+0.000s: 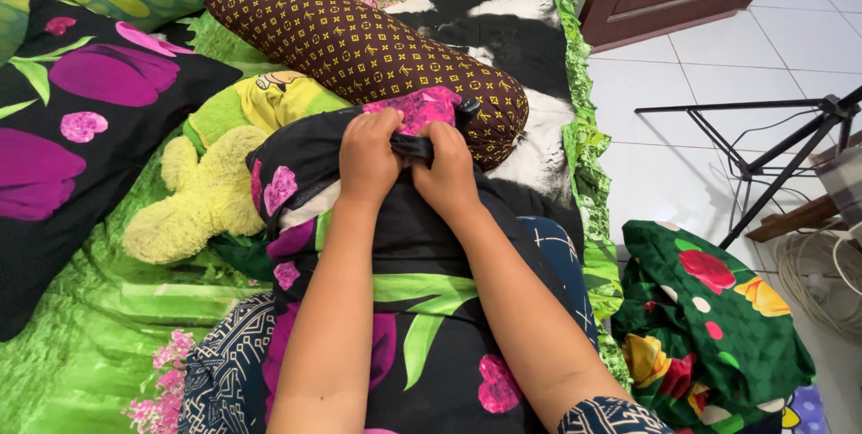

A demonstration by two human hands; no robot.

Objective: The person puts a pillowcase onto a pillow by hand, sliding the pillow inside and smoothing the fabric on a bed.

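Both hands, left (366, 157) and right (446, 169), are clenching the black floral pillowcase (422, 326) opening; gripping evenly beside each other is keeping the fabric taut.

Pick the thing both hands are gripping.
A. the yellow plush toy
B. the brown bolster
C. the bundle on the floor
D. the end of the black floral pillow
D: the left hand and right hand both pinch the dark end of the black floral pillow; the brown bolster lies beyond them.
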